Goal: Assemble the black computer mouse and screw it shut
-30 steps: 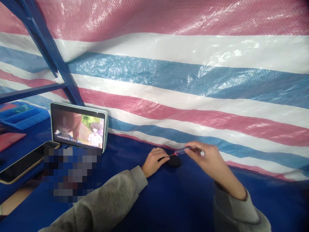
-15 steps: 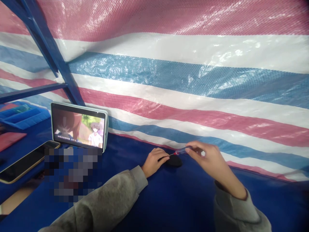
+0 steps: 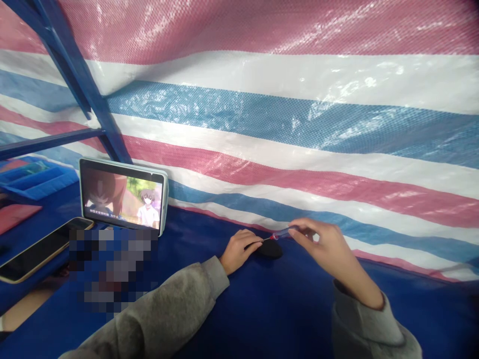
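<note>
My right hand (image 3: 322, 244) is closed around the clear handle of a small screwdriver (image 3: 282, 233) with a red collar. Its thin metal shaft points left, with the tip at the fingertips of my left hand (image 3: 241, 249). Those fingers are pressed together by the edge of a flat, dark oval object (image 3: 270, 249) on the blue surface; what they grip, if anything, is hidden. The screwdriver leans at a low angle over the dark object.
A tablet (image 3: 121, 197) playing a cartoon stands at the left, with a phone (image 3: 45, 249) lying before it. Blue trays (image 3: 41, 182) and a red flat piece (image 3: 17, 217) are farther left. Striped sheeting (image 3: 280, 119) hangs behind the blue table (image 3: 269, 319). Someone's arm (image 3: 30, 306) shows at lower left.
</note>
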`<state>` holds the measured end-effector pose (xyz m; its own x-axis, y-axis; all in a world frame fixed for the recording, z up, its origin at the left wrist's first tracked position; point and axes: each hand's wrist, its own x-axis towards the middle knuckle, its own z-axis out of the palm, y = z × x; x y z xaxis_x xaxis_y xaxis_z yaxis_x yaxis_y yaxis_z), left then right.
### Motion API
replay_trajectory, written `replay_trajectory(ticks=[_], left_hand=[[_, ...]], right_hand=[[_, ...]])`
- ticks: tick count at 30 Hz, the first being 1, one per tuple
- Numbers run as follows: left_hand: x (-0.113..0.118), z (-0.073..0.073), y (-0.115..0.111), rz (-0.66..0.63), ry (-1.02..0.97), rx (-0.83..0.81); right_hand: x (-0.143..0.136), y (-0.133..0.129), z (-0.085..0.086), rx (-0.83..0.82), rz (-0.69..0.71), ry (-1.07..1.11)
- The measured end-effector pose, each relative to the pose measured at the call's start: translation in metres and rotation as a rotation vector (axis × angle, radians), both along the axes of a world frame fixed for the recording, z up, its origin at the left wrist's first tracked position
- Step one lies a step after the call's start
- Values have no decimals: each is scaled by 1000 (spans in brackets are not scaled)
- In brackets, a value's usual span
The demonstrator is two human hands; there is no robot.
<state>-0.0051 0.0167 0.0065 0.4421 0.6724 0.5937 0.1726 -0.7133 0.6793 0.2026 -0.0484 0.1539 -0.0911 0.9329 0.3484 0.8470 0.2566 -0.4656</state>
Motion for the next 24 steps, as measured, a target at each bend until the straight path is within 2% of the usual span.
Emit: replay_trajectory(ticks=[11, 15, 24], left_hand=[[0, 1, 0, -3, 5, 21], [-1, -2, 0, 42, 3, 32], [-2, 3, -4, 78, -80, -41]], right_hand=[[-1, 0, 1, 13, -4, -4], [2, 0, 1, 2, -24, -9], [3, 0, 1, 17, -57, 31]])
